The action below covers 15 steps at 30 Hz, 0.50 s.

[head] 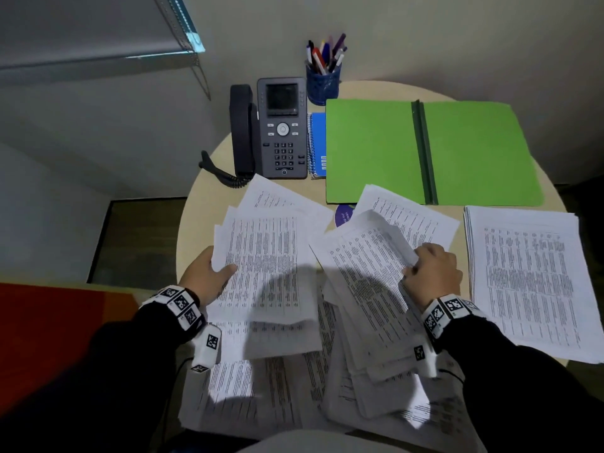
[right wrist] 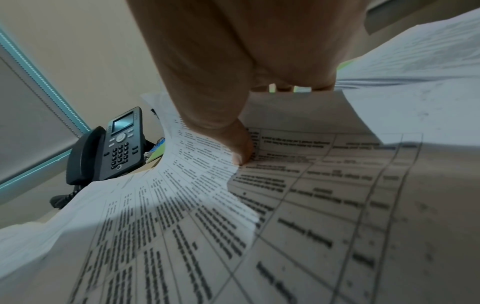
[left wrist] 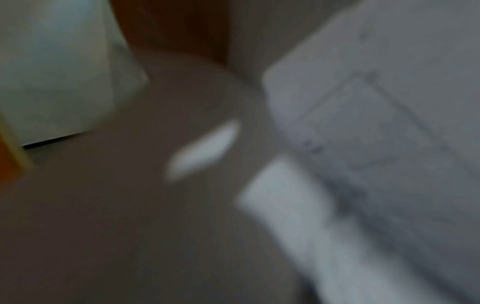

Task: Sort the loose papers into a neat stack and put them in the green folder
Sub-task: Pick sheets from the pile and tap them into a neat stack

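Loose papers (head: 271, 380) cover the near desk (head: 209, 191) — left hand (head: 204, 276) grips one sheaf's edge, right hand (head: 433, 273) pinches another, the open green folder (head: 369, 148) beyond both.

Left wrist view (left wrist: 363, 144): papers blurred.

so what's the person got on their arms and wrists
Both arms are in black long sleeves. The left wrist and right wrist each wear a white band set with square black-and-white coded markers. A white block with more such markers hangs under each band, and a thin dark cable trails from each block. The left hand and right hand are bare, with no gloves; I see no rings.
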Motion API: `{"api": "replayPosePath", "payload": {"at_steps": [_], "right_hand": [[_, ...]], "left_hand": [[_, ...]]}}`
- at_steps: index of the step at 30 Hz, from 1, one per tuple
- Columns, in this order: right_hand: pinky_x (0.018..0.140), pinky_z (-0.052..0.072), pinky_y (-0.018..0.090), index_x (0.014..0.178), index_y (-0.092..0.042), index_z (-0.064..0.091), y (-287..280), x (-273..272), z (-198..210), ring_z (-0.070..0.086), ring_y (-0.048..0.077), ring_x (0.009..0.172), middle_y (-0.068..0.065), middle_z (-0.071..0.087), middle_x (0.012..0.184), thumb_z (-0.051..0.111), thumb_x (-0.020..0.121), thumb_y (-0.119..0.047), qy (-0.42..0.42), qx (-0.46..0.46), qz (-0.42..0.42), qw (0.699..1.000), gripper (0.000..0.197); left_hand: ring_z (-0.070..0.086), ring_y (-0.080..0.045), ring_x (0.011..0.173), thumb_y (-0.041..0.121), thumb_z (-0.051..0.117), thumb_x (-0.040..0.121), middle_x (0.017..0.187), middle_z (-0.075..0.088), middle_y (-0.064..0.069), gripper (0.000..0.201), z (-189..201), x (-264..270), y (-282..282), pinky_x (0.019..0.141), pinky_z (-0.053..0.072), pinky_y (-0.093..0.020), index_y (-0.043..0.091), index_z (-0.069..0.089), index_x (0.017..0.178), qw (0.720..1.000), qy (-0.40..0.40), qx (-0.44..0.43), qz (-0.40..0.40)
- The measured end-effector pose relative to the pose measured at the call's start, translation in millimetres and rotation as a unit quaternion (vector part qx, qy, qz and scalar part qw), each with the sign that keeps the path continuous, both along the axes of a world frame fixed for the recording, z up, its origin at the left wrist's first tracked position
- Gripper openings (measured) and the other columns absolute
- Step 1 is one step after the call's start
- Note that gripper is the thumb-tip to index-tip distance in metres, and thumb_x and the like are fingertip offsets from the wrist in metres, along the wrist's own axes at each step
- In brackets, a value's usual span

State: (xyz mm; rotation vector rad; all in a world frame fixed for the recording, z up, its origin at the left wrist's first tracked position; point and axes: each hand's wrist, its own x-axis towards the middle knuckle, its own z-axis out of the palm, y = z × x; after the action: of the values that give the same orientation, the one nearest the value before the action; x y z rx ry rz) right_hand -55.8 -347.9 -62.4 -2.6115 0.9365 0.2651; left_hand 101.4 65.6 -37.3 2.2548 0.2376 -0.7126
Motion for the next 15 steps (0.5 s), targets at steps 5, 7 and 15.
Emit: {"api": "replayPosePath", "payload": {"at_steps": [5, 7, 15], "right_hand": [[0.097, 0.043, 0.054, 0.126, -0.007, 0.060, 0, 3, 7, 0.037, 0.044, 0.124, 0.021, 0.035, 0.145, 0.077, 0.075, -0.009, -0.016, 0.013, -0.029, 0.999, 0.054], [0.097, 0.045, 0.051, 0.127, -0.011, 0.053, 1, 6, 10, 0.030, 0.046, 0.133, 0.020, 0.016, 0.156, 0.083, 0.070, -0.005, -0.042, 0.041, -0.095, 0.994, 0.065], [0.090, 0.048, 0.042, 0.153, -0.012, 0.015, -13, -3, 28, 0.061, 0.037, 0.107, 0.014, 0.052, 0.137, 0.080, 0.078, 0.000, -0.075, 0.171, -0.197, 0.962, 0.099]], "left_hand": [[0.052, -0.024, 0.064, 0.018, 0.065, 0.093, 0.078, 0.065, -0.020, 0.021, 0, -18, 13, 0.059, 0.046, -0.038, 0.022, 0.065, 0.113, 0.997, 0.054, -0.026, 0.043], [0.048, -0.022, 0.059, 0.014, 0.063, 0.089, 0.073, 0.063, -0.013, 0.028, 5, -30, 10, 0.055, 0.041, -0.035, 0.027, 0.066, 0.113, 0.997, 0.062, -0.035, 0.021], [0.072, -0.029, 0.086, 0.043, 0.065, 0.090, 0.103, 0.074, -0.006, 0.030, 17, 12, -30, 0.075, 0.059, -0.037, 0.020, 0.066, 0.109, 0.990, -0.035, 0.098, -0.093]]}}
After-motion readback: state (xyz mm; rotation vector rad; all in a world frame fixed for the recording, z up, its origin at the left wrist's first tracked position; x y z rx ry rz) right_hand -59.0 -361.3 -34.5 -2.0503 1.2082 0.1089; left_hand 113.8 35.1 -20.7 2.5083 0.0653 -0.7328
